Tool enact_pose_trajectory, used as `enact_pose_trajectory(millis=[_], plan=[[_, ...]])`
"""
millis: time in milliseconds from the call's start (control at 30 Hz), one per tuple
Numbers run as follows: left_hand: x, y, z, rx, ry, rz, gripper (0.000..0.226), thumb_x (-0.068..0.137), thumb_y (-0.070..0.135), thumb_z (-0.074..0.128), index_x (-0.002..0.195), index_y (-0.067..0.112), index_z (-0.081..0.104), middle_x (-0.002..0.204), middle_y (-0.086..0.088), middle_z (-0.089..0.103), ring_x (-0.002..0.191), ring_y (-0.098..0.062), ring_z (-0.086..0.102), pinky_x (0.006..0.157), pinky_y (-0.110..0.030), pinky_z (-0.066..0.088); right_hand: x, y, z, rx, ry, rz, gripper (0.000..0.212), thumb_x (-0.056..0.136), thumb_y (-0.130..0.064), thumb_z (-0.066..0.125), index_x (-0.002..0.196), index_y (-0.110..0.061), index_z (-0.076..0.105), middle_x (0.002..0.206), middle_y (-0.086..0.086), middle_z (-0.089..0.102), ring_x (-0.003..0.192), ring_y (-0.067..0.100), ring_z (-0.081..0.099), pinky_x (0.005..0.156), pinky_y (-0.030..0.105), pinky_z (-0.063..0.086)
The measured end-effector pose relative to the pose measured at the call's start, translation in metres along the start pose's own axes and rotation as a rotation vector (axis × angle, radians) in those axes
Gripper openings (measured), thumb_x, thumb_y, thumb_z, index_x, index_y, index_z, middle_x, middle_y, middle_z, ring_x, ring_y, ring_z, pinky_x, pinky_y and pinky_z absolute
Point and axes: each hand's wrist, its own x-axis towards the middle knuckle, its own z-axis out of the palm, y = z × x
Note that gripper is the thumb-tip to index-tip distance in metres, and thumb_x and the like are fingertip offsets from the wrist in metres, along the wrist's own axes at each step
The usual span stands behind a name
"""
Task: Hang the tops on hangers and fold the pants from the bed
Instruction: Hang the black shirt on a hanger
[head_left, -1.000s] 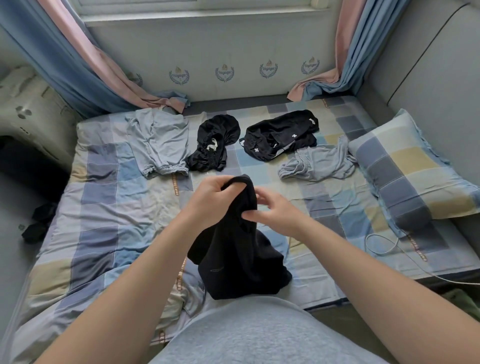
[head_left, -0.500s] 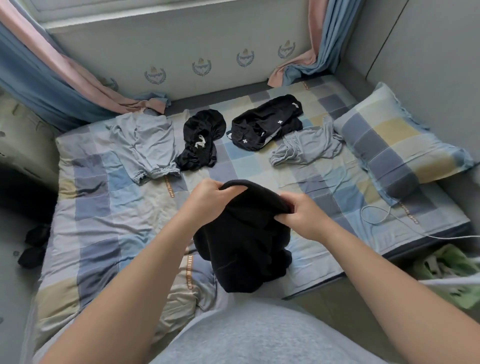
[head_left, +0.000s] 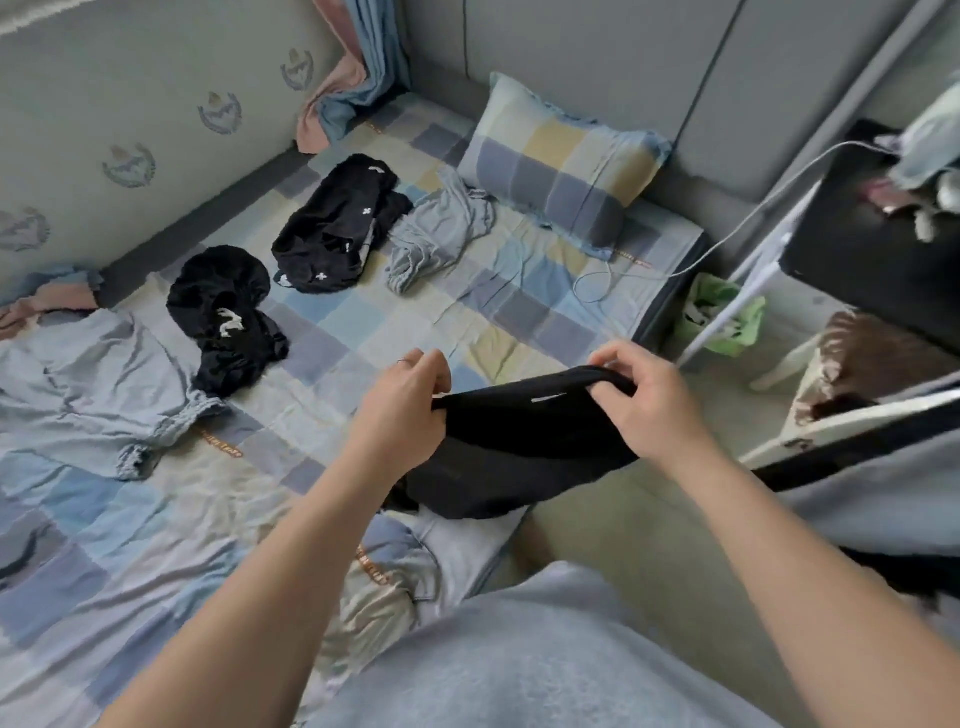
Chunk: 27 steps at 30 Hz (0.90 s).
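The left hand (head_left: 400, 410) and the right hand (head_left: 644, 410) each pinch the top edge of a soft black piece of clothing (head_left: 519, 447). Fingers and thumbs are closed tight on the cloth. The edge is pulled into a nearly straight line between the two hands. It runs side to side in front of the person, a little higher at the right hand. A small white mark shows on it near the middle.

The rest of the black cloth hangs down from that edge, toward the person, and its bottom rests on the near corner of the bed with the checked blue and yellow sheet (head_left: 363, 332). Both hands are just as near to it, one at each end. I cannot tell yet if it is a top or pants, and I see no hanger, so opening it out flat looks like the next job.

Further out on the bed lie a black top with a white animal print (head_left: 223, 322), a black piece with small white crosses (head_left: 332, 228), and two light blue-grey pieces, one at the far left (head_left: 88, 384) and one beside the checked pillow (head_left: 441, 228).

Half a second ago the hands were close together and the cloth was bunched up. Now they are wide apart and the view has swung to the right.
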Motion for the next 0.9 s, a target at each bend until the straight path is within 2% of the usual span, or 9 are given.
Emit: enact_pose_trajectory(millis=[100,267,367,433,533,600,667,733,900], plan=[[-0.012,0.009,0.024,-0.051,-0.11,0.087,0.031,0.074,-0.008,0.046,0.089,0.019,0.05,0.091,0.002,0.053,0.082,-0.023,0.051,0.069,-0.044,0.049,-0.046,0.012,-0.018,-0.152,0.158,0.076,0.012,0.08,-0.023,0.053,0.083,-0.032,0.06,0.079,-0.013,0.066,0.08,0.012,0.062,0.071,0.028,0.049],[-0.025,0.051,0.057,-0.164,-0.33,0.186,0.039,0.081,-0.008,0.041,0.066,0.027,0.049,0.063,-0.001,0.053,0.062,-0.022,0.049,0.052,-0.032,0.035,-0.127,0.04,-0.053,-0.525,0.261,0.315,0.028,0.079,0.005,0.051,0.085,-0.021,0.062,0.089,-0.007,0.056,0.083,0.022,0.054,0.067,0.036,0.047],[-0.027,0.086,0.072,-0.213,-0.41,0.225,0.038,0.083,-0.006,0.041,0.061,0.024,0.048,0.058,0.0,0.047,0.058,-0.017,0.043,0.051,-0.03,0.028,-0.177,0.055,-0.071,-0.617,0.343,0.519,0.032,0.077,0.01,0.05,0.083,-0.02,0.059,0.09,-0.007,0.052,0.084,0.024,0.053,0.06,0.036,0.046],[-0.026,0.112,0.083,-0.226,-0.467,0.289,0.028,0.084,-0.004,0.042,0.064,0.013,0.051,0.059,-0.002,0.046,0.059,-0.019,0.041,0.054,-0.032,0.028,-0.21,0.065,-0.082,-0.637,0.43,0.611,0.031,0.078,0.009,0.053,0.084,-0.02,0.059,0.091,-0.007,0.05,0.086,0.024,0.052,0.061,0.034,0.042],[-0.027,0.155,0.1,-0.22,-0.571,0.387,0.016,0.089,0.004,0.043,0.075,0.0,0.05,0.064,-0.007,0.044,0.062,-0.021,0.04,0.057,-0.034,0.028,-0.254,0.078,-0.102,-0.561,0.665,0.682,0.03,0.082,0.006,0.054,0.093,-0.021,0.064,0.09,-0.006,0.054,0.082,0.021,0.051,0.064,0.03,0.038],[-0.033,0.186,0.113,-0.245,-0.669,0.464,0.019,0.088,0.012,0.043,0.073,0.003,0.048,0.062,-0.004,0.042,0.061,-0.02,0.039,0.059,-0.034,0.029,-0.279,0.085,-0.118,-0.376,0.833,0.714,0.038,0.083,0.007,0.048,0.089,-0.027,0.062,0.082,-0.009,0.06,0.078,0.019,0.054,0.06,0.022,0.04],[-0.043,0.219,0.126,-0.273,-0.74,0.527,0.022,0.088,0.017,0.043,0.066,0.014,0.045,0.057,0.005,0.039,0.056,-0.014,0.037,0.059,-0.033,0.03,-0.303,0.091,-0.138,-0.094,0.961,0.72,0.045,0.084,0.008,0.042,0.082,-0.031,0.062,0.081,-0.013,0.064,0.082,0.021,0.061,0.068,0.023,0.05],[-0.053,0.253,0.143,-0.296,-0.767,0.573,0.029,0.091,0.017,0.045,0.063,0.022,0.043,0.054,0.01,0.037,0.053,-0.011,0.036,0.058,-0.032,0.03,-0.328,0.1,-0.159,0.06,1.023,0.739,0.045,0.086,0.006,0.041,0.081,-0.03,0.066,0.082,-0.01,0.067,0.088,0.023,0.065,0.078,0.037,0.056],[-0.079,0.341,0.194,-0.358,-0.69,0.67,0.039,0.099,0.022,0.056,0.062,0.031,0.047,0.051,0.013,0.042,0.05,-0.007,0.039,0.051,-0.023,0.03,-0.393,0.128,-0.224,0.003,1.072,0.735,0.03,0.088,-0.004,0.051,0.082,-0.028,0.067,0.074,-0.016,0.067,0.072,0.0,0.059,0.064,0.015,0.042]])
